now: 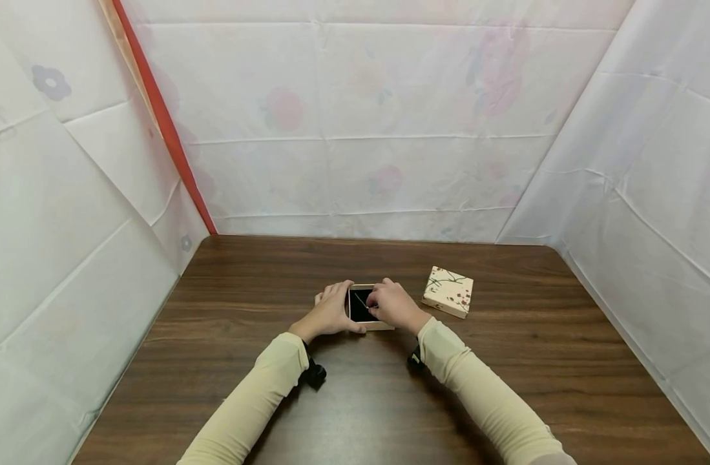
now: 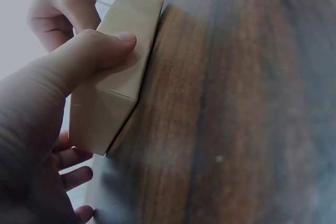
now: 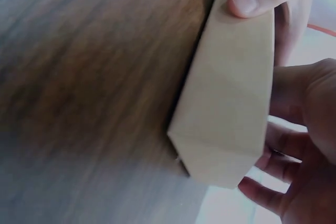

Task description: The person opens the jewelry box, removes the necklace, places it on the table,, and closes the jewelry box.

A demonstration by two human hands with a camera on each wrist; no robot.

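Observation:
A small cream box point(image 1: 379, 326) with a black lining point(image 1: 358, 312) stands uncovered on the table. My left hand point(image 1: 329, 311) grips it from the left, the thumb point(image 2: 113, 51) against its near wall and the fingers round the far left side. Above the lining, my right hand point(image 1: 394, 305) reaches in from the right with bent fingers. A thin pale strand point(image 1: 360, 299) runs from its fingertips across the black; its kind is too small to tell. The right wrist view shows the plain box wall point(image 3: 228, 77), but the right fingertips are hidden behind it.
The box's lid point(image 1: 449, 290), cream with green stems and red flowers, lies on the table right of my right hand. The dark wood table point(image 1: 366, 400) is bordered by white floral cloth walls point(image 1: 355, 116) at the back and sides.

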